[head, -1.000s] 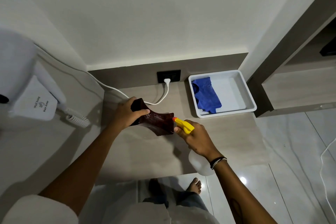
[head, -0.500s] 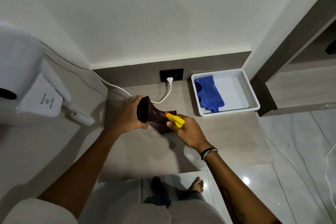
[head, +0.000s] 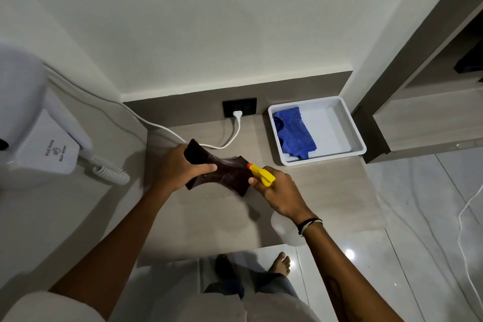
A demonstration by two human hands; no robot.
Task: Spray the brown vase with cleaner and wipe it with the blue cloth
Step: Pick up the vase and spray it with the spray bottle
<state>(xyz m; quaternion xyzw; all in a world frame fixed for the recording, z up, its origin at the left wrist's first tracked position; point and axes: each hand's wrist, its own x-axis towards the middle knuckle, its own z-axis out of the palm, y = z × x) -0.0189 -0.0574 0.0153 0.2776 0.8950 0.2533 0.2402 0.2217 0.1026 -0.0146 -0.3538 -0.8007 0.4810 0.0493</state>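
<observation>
My left hand (head: 177, 168) grips the narrow middle of the dark brown vase (head: 230, 174), which lies tilted on its side above the counter. My right hand (head: 281, 195) holds a spray bottle (head: 262, 174) with a yellow head and orange nozzle; the nozzle sits right at the vase's flared end. The bottle's clear body (head: 283, 229) shows below my right wrist. The blue cloth (head: 294, 133) lies crumpled in the left half of a white tray (head: 345, 123) at the back right of the counter.
A white wall hair dryer (head: 39, 138) with a coiled cord hangs on the left wall. A white plug and cable (head: 236, 123) run from a black socket across the back of the beige counter (head: 209, 222). A wooden shelf unit stands right; my bare feet show below.
The vase has been turned in my left hand between frames, and the spray nozzle has stayed close to its flared end. My view has shifted slightly.
</observation>
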